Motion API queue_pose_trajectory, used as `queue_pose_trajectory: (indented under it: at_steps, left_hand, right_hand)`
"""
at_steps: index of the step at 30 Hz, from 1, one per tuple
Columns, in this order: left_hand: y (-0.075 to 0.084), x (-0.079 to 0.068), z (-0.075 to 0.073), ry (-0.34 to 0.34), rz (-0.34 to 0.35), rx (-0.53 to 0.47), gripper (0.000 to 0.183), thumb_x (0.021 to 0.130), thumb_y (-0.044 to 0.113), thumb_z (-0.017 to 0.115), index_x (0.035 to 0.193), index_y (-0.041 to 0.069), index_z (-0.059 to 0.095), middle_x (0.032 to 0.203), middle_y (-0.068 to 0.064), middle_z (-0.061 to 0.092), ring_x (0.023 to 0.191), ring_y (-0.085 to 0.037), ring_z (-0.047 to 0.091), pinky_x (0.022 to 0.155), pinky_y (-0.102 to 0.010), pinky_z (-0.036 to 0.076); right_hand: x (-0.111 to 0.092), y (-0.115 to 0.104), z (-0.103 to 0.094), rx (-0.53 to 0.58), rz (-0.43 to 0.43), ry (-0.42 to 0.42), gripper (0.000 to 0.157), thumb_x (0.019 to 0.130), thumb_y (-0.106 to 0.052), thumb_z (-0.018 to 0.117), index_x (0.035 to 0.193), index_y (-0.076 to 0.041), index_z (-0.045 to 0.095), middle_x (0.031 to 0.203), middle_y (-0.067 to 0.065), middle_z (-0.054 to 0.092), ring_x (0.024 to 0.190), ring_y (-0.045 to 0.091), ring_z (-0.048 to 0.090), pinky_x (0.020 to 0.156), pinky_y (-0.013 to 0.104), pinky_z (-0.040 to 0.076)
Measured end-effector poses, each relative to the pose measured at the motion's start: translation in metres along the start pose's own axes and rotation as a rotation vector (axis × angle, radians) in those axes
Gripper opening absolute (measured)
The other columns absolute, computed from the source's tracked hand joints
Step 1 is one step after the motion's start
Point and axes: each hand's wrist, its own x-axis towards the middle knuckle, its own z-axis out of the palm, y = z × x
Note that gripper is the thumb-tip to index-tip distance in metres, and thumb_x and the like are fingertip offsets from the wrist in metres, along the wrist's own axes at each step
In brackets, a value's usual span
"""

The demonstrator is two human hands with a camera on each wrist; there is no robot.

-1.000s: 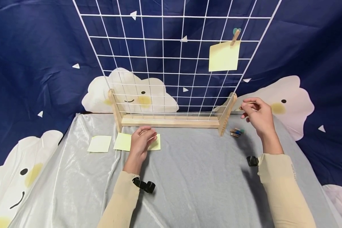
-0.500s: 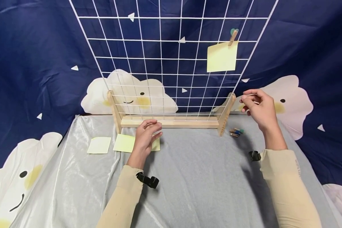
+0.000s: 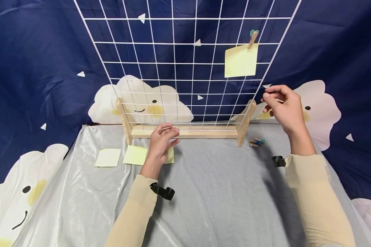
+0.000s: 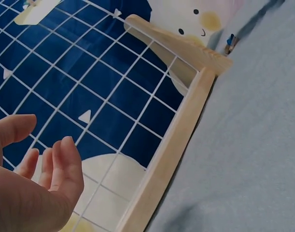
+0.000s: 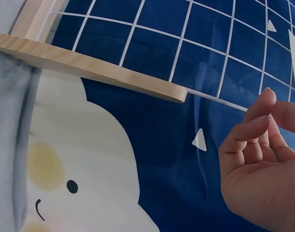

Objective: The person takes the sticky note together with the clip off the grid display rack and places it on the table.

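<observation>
My left hand (image 3: 160, 142) hovers just in front of the stand's wooden base bar (image 3: 188, 132), fingers loosely bent with nothing between them; the left wrist view shows a gap between thumb and fingers. Behind it on the cloth, a yellow sticky note (image 3: 170, 156) is partly covered. Another sticky note (image 3: 135, 155) and a paler one (image 3: 108, 157) lie to its left. Raised beside the grid's right edge is my right hand (image 3: 285, 108), its fingers loosely curled and no object visible in them. A wooden clothespin (image 3: 253, 40) with a green heart fastens a yellow sticky note (image 3: 241, 61) to the white wire grid (image 3: 185, 63).
Small clothespins (image 3: 256, 142) with blue and green decorations lie on the grey cloth (image 3: 210, 192), right of the stand's wooden foot (image 3: 246, 123). A dark blue curtain (image 3: 43, 44) with clouds hangs behind the grid.
My left hand has moved slightly right and away from me, uncovering more of the middle note. My right hand has risen a little. The hanging note stays in place.
</observation>
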Motion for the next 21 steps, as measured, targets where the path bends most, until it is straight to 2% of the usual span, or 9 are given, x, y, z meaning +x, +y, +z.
queue_pose_trajectory:
  at_steps: [8,15,21]
  left_hand:
    - [0.003,0.002,0.006,-0.023,0.002,0.011,0.028,0.088,-0.006,0.071,0.11,0.004,0.058,0.09,-0.004,0.065,0.08,-0.015,0.066,0.076,-0.033,0.063]
    - [0.006,0.002,0.014,-0.041,0.009,0.002,0.028,0.088,-0.007,0.07,0.112,0.003,0.059,0.093,-0.007,0.067,0.082,-0.017,0.068,0.077,-0.036,0.063]
    - [0.008,0.004,0.022,-0.057,-0.001,0.01,0.027,0.088,-0.008,0.069,0.109,0.007,0.06,0.092,-0.005,0.065,0.082,-0.017,0.067,0.075,-0.033,0.063]
  right_hand:
    - [0.007,-0.011,0.002,-0.011,-0.033,0.003,0.011,0.096,-0.004,0.068,0.107,-0.005,0.067,0.076,-0.004,0.072,0.049,0.009,0.062,0.041,0.017,0.043]
    - [0.011,-0.019,0.004,-0.078,-0.075,-0.004,0.012,0.097,-0.005,0.067,0.107,-0.013,0.068,0.078,-0.006,0.072,0.051,0.008,0.063,0.043,0.017,0.044]
    - [0.014,-0.025,0.004,-0.014,-0.083,-0.009,0.012,0.097,-0.003,0.067,0.108,-0.004,0.066,0.077,-0.003,0.072,0.05,0.01,0.062,0.041,0.017,0.044]
